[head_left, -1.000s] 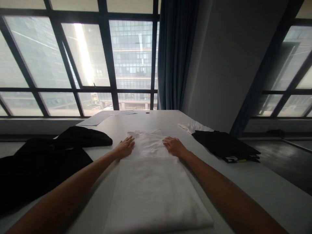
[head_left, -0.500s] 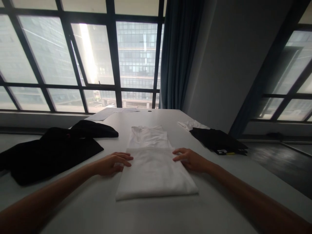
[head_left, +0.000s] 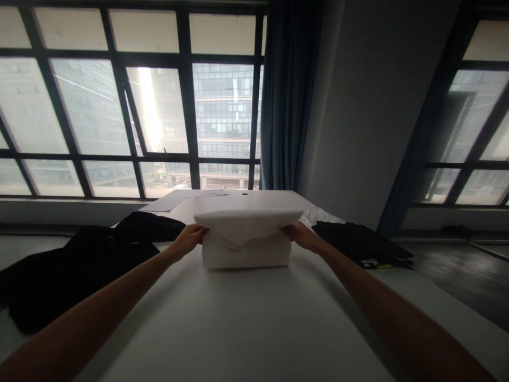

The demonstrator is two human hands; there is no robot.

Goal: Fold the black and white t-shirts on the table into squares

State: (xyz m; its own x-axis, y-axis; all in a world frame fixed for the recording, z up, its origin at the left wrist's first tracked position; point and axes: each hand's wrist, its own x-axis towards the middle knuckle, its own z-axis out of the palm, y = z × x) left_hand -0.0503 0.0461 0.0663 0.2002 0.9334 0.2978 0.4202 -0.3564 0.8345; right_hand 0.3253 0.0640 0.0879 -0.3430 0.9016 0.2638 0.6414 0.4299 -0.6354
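Observation:
A folded white garment, which looks like a T-shirt (head_left: 246, 249), is partly lifted above the white table (head_left: 246, 323). My left hand (head_left: 191, 236) pinches its left side, and my right hand (head_left: 299, 233) pinches its right side. Between the hands the raised part spans in a wide flap that sags in the middle. Below it, the lower edge hangs at or close to the tabletop; I cannot tell whether it touches. The fingertips of both hands are partly hidden by the cloth.
Black clothing (head_left: 75, 270) lies in a heap on the left. On the right are folded black garments (head_left: 358, 243) with a white cloth (head_left: 320, 215) behind them. Paper sheets (head_left: 169, 200) lie at the table's far left, before the windows and a blue curtain (head_left: 284, 106).
Both hands went from resting flat on the shirt's sides to gripping it. The near part has been lifted and carried away from me. The view has tilted up slightly.

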